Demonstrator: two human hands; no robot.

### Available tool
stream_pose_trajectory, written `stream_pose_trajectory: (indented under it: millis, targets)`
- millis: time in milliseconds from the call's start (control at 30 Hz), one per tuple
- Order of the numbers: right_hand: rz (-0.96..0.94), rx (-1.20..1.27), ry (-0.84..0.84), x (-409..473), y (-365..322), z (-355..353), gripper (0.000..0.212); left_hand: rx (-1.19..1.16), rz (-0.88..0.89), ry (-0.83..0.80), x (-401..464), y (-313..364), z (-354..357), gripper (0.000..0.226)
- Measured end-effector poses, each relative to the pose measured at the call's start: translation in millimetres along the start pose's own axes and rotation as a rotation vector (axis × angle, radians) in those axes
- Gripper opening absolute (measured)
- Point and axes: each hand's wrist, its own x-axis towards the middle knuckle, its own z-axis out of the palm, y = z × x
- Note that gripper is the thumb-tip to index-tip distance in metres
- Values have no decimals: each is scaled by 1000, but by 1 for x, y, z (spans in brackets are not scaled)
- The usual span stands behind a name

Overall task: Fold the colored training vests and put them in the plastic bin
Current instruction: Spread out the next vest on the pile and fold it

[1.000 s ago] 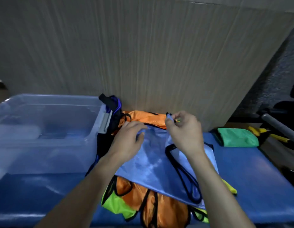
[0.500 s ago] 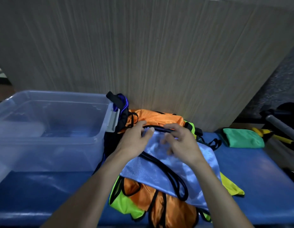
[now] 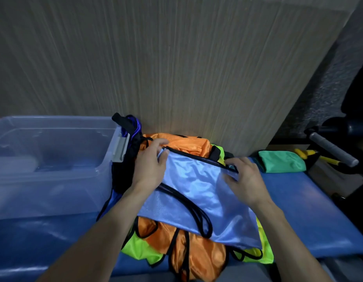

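Currently light-blue vest (image 3: 199, 192) spread on top of the vest pile, both hands on its far black-trimmed edge.
Left hand (image 3: 150, 165) pinches the far-left corner, fingers curled on the trim; right hand (image 3: 245, 180) pinches the far-right corner. Under it: orange vest (image 3: 188, 255) and neon-yellow vest (image 3: 140, 249), hanging over the near edge of the blue tabletop (image 3: 310, 212). Clear plastic bin (image 3: 54, 180) sits just left of the pile. Folded green cloth (image 3: 282, 161) lies to the right, apart from the pile.
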Motion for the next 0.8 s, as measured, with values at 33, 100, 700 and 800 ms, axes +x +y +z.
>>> stream_pose_trajectory:
  millis: [33,100,700,800]
  targets:
    - [8,-3,2,-1,3,0,35,9,-11,43,5,-1,0,22]
    - [36,7,-2,-3,9,-1,38,34,-44,56,14,-3,2,24]
    - [563,421,-665,-92,-19,-74,63,516,480,-726,-51,17,42,60]
    - [370,204,-524,-114,-19,-52,71,440,483,-742,-49,7,43,59]
